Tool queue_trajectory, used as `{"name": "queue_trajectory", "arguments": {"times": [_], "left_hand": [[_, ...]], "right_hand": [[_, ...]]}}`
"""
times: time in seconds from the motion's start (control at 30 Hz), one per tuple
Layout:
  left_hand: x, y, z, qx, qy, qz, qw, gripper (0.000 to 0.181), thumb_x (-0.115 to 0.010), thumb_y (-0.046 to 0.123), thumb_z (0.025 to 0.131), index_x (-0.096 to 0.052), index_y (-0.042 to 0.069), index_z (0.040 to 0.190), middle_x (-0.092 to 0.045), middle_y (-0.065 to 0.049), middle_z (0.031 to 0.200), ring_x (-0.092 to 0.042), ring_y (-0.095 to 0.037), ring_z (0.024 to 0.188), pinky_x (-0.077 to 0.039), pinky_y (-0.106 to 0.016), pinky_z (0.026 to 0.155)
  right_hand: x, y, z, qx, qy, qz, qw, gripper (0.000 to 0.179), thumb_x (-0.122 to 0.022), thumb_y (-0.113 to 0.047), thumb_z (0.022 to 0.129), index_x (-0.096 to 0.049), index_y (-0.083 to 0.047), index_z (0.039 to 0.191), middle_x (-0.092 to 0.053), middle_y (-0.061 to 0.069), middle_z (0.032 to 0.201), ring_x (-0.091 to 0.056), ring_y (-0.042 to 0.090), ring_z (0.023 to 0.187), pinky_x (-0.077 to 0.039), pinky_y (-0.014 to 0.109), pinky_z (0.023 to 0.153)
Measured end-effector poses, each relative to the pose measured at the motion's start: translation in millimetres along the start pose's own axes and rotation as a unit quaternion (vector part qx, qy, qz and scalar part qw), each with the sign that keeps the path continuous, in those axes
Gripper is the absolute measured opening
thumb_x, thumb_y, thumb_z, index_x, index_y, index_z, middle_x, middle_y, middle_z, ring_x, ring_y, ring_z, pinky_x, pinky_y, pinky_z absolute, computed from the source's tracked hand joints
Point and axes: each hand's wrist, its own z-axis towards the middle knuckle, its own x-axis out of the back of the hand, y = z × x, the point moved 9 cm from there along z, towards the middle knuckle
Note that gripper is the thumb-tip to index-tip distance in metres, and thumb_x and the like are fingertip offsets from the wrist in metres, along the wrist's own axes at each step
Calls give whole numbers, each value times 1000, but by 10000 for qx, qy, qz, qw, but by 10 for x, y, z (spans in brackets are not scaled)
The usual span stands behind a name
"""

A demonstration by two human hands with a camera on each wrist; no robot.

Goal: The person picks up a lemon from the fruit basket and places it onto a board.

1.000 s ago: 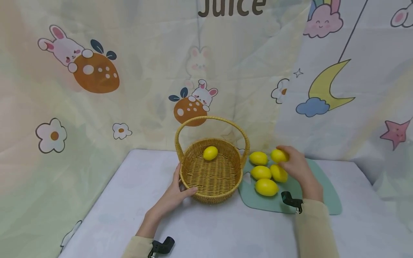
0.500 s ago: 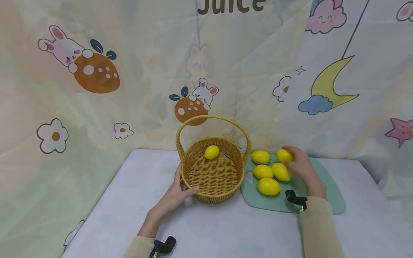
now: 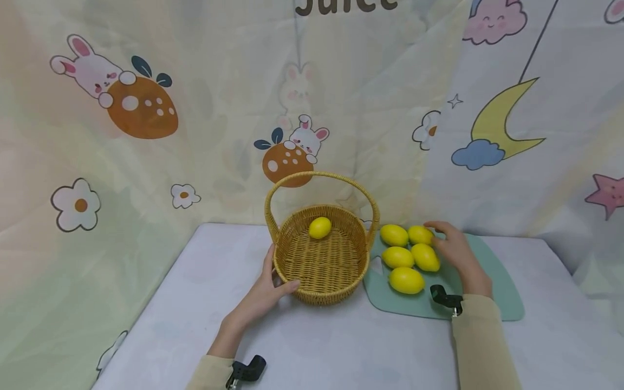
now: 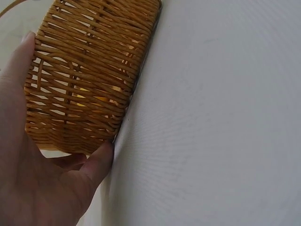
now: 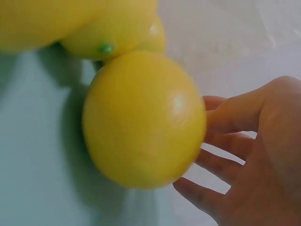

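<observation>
My left hand [image 3: 263, 292] grips the near left side of a woven basket [image 3: 322, 268], thumb at the rim. In the left wrist view, that hand [image 4: 42, 183] holds the basket wall [image 4: 89, 70]. One yellow lemon [image 3: 319, 227] lies inside at the back. My right hand [image 3: 456, 252] is at the back right lemon [image 3: 419, 234], its fingers spread by the lemon's right side; whether they touch it I cannot tell. In the right wrist view, a large near lemon [image 5: 143, 122] partly hides the fingertips of the loosely extended right hand [image 5: 263, 150].
Several lemons, among them a front one [image 3: 407, 280], sit close together on a green mat [image 3: 492, 298] right of the basket. The basket's tall handle [image 3: 322, 174] arches above it. A printed cloth [image 3: 219, 108] hangs behind the white table [image 3: 341, 346].
The back right lemon has shifted left against the group, and my right hand's fingers have loosened from around it. My left hand stays on the basket.
</observation>
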Motion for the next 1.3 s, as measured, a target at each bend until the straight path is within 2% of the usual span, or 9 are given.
{"name": "queue_trajectory", "arguments": {"times": [0.17,0.43,0.87,1.1,1.3], "left_hand": [[2,-10,4,-2,-1,-23,10000,111,-75,40,88,13,45,155,-3,3,168,-12,-30,155,-18,-58,121],[-15,-24,16,-2,-86,-150,9999,112,-75,37,88,15,48,153,1,2,168,-9,-29,156,-15,-58,123],[1,20,-2,-123,8,-94,9999,111,-76,40,87,13,52,151,-4,4,168,-13,-28,155,-18,-57,122],[8,20,2,-126,7,-134,9998,111,-76,39,86,13,52,152,-5,4,167,-14,-28,155,-18,-57,122],[13,-4,6,-111,9,-117,9999,111,-77,40,86,12,53,151,-6,4,167,-15,-27,154,-21,-55,121]], "right_hand": [[72,-181,-30,222,44,-90,9997,45,-43,-8,101,-45,-1,146,-34,30,153,-35,51,134,-33,69,104],[187,-500,-106,636,177,-58,9978,45,-44,-3,99,-46,-2,144,-38,27,151,-38,48,132,-34,68,105],[282,-988,-290,830,-15,-238,9963,51,-50,-5,99,-42,-7,149,-37,22,155,-38,45,135,-33,68,107],[204,-1306,-390,1133,-147,-423,9925,53,-54,-7,99,-42,-10,150,-40,18,155,-41,43,134,-34,68,106],[109,-1487,-439,1489,-85,-426,9879,51,-56,-7,98,-46,-13,148,-46,14,151,-47,38,129,-40,64,103]]}}
